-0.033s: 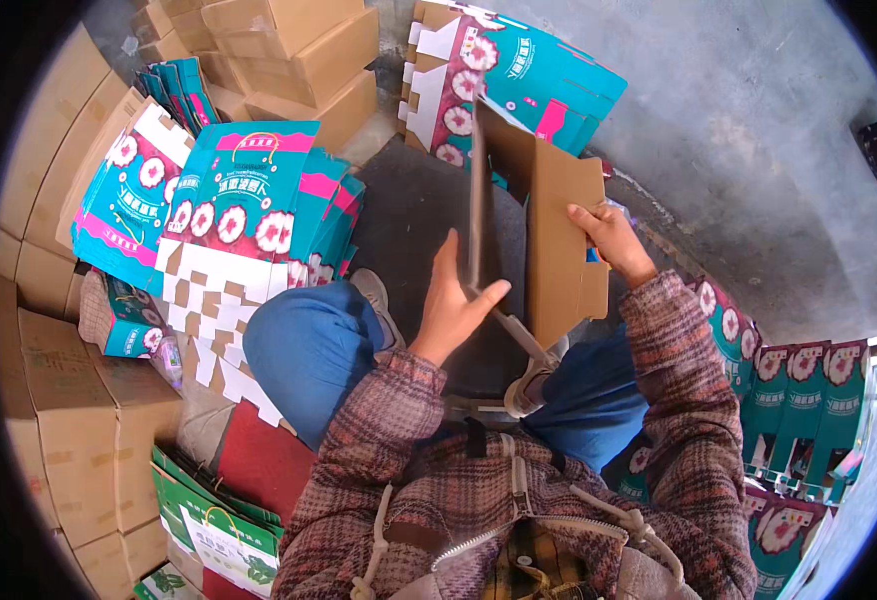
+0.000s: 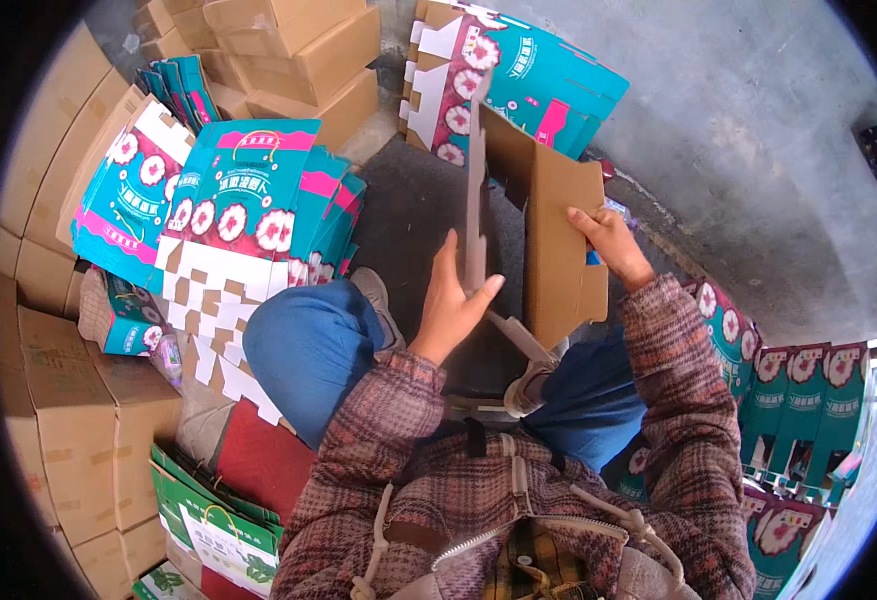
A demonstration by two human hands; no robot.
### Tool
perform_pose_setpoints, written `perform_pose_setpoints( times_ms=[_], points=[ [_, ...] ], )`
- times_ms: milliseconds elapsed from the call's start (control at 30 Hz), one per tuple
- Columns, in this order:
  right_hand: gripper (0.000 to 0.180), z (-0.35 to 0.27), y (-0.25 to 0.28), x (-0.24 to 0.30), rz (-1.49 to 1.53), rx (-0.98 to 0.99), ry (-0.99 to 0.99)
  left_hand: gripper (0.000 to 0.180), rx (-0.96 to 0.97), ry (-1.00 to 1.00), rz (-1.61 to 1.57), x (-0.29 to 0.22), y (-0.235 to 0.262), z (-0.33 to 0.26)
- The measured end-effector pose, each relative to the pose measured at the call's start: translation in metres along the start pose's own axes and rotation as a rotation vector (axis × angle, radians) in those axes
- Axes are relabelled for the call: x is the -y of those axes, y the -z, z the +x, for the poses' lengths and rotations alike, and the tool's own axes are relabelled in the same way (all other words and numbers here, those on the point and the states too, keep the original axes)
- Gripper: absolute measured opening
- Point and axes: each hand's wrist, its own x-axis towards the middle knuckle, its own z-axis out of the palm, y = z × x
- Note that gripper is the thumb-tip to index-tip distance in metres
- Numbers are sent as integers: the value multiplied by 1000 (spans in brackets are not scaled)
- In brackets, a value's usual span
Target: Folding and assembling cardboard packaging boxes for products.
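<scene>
A part-opened cardboard carton (image 2: 564, 230) stands on edge between my knees, its plain brown inside walls showing. My right hand (image 2: 614, 245) grips its right wall, thumb on the brown face and the other fingers hidden behind. On the left side, a thin wall panel (image 2: 477, 190) of the carton is seen nearly edge-on. My left hand (image 2: 454, 310) lies against the lower part of this panel, fingers stretched out and thumb spread apart.
Flat printed teal cartons (image 2: 244, 190) are stacked at left, with more flat cartons (image 2: 529, 80) at the far side. Brown boxes (image 2: 69, 420) line the left. Green bags (image 2: 219, 520) lie lower left. Folded-up teal cartons (image 2: 804, 400) stand at right.
The left panel has tilted slightly and its edge shows wider. My left thumb has shifted a little to the left; my right hand keeps its grip.
</scene>
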Motion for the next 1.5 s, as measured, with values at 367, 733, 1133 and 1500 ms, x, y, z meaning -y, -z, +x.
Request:
perform_pose_setpoints(
  times_ms=[367,733,1133,1500],
  points=[
    [33,10,36,-50,250,-230,-109,51,127,-195,433,-21,4,-12],
    [40,39,42,-82,-255,-536,97,81,368,-357,741,-11,-12,-21],
    [30,121,61,14,-1297,-270,200,79,418,-376,806,-24,-11,-15],
    [45,127,36,-9,-1164,8,279,71,462,-301,708,-11,-13,-5]
  ],
)
